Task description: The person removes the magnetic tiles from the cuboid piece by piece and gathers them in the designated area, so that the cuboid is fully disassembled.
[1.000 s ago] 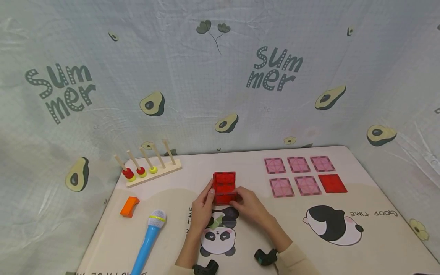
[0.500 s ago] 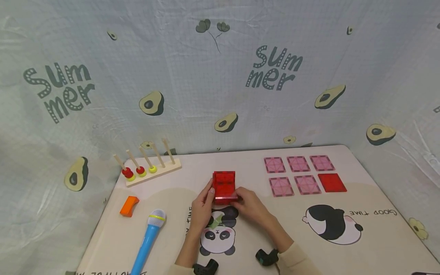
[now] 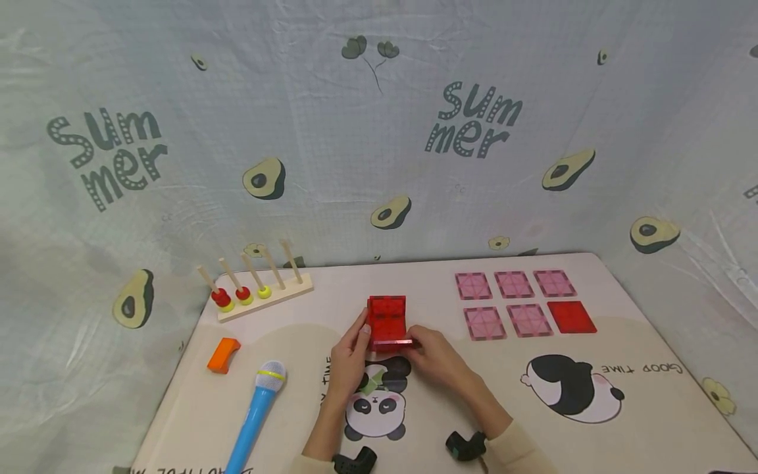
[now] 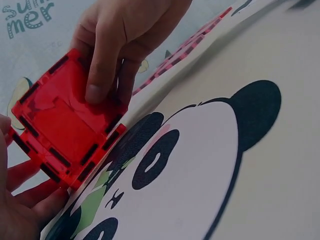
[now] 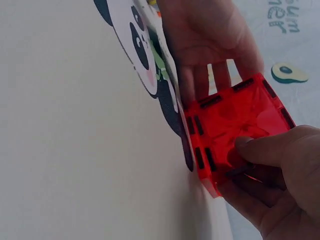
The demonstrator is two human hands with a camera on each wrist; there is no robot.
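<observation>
In the head view, a partly built box of red see-through magnetic tiles stands at the middle of the table, above a printed panda. My left hand holds the box by its left side, fingers along the wall and thumb near its front edge. With thumb and fingers, my right hand pinches a red magnetic tile at the front of the box. That tile faces the left wrist camera, tilted, with the thumb flat on it. In the right wrist view, the left fingers reach behind the tile.
Several pink magnetic tiles and one red tile lie in two rows at the back right. To the left are a wooden peg stand with beads, an orange arch block and a blue toy microphone.
The front red tile has tipped toward me, its upper edge now lower and further right. My right hand has shifted slightly right with it; the left hand has stayed in place.
</observation>
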